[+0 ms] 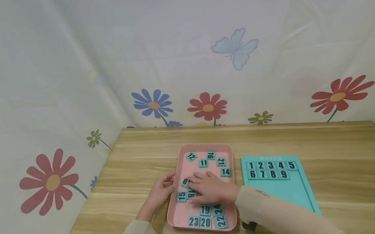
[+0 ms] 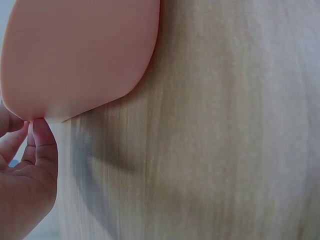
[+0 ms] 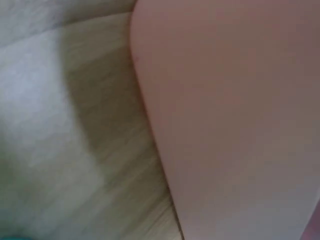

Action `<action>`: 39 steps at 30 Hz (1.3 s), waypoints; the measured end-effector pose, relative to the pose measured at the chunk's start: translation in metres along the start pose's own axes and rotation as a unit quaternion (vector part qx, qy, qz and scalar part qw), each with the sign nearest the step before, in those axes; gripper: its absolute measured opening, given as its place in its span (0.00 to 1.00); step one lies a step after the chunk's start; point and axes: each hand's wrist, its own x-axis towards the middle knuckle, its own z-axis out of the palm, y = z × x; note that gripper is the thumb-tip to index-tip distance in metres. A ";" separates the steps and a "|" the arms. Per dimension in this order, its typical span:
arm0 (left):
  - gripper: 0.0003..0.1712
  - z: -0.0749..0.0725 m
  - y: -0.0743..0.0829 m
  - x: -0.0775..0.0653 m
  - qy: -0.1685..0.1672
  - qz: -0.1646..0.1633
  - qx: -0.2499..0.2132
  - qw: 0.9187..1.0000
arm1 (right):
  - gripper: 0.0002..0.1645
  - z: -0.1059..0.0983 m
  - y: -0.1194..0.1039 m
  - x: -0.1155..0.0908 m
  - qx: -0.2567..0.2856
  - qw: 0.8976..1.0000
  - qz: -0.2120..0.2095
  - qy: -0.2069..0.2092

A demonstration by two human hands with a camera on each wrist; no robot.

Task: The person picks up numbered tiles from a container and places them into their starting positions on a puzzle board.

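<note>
A pink tray (image 1: 178, 216) holds several teal number tiles, among them 12, 11, 16, 21 and 14 toward its far end. At the tray's left side, my left hand (image 1: 158, 194) pinches the edge between thumb and fingers; the left wrist view shows those fingers (image 2: 46, 142) against the outer wall. My right hand (image 1: 210, 188) lies palm down over the tray's middle, fingers spread. Its fingertips touch or cover a partly hidden tile (image 1: 185, 183) and the tile 18 (image 1: 191, 194). Tile 15 (image 1: 181, 196) sits just left of them. The right wrist view shows no hand, only the tray's wall (image 3: 225, 125).
Right of the tray lies a teal board (image 1: 282, 189) with tiles 1 to 9 in two rows at its far end. Tiles 19, 20, 22, 23 and 24 gather at the tray's near end. The wooden table (image 1: 145, 147) meets a flowered curtain (image 1: 171, 54) behind.
</note>
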 end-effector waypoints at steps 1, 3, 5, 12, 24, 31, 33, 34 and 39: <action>0.28 0.000 0.000 0.000 0.001 -0.001 0.000 1.000 | 0.42 0.000 0.001 -0.001 -0.004 1.000 0.000 0.006; 0.28 0.000 0.000 0.000 0.003 -0.001 0.001 1.000 | 0.41 0.000 0.002 -0.002 -0.009 1.000 0.006 0.020; 0.28 0.001 0.000 0.000 0.005 -0.001 0.002 1.000 | 0.39 -0.001 0.003 -0.004 -0.013 0.999 0.014 0.033; 0.27 0.001 0.001 0.000 0.014 -0.002 0.009 1.000 | 0.30 -0.005 0.003 -0.009 0.003 0.996 0.046 0.077; 0.26 0.000 -0.001 0.000 0.009 -0.008 0.012 1.000 | 0.24 0.000 0.003 -0.005 0.048 0.994 0.034 0.092; 0.26 0.000 0.000 0.000 0.009 -0.006 0.008 1.000 | 0.21 0.000 0.008 0.004 0.051 0.987 0.023 0.153; 0.26 0.000 0.000 0.000 0.009 -0.004 0.010 1.000 | 0.22 0.000 0.010 0.007 0.042 0.986 0.030 0.158; 0.26 0.001 0.001 -0.001 0.010 -0.005 0.012 1.000 | 0.23 0.001 0.011 0.009 0.037 0.986 0.034 0.156; 0.26 0.001 0.003 -0.001 0.010 -0.006 0.011 1.000 | 0.25 0.000 0.013 0.015 0.026 0.990 0.030 0.134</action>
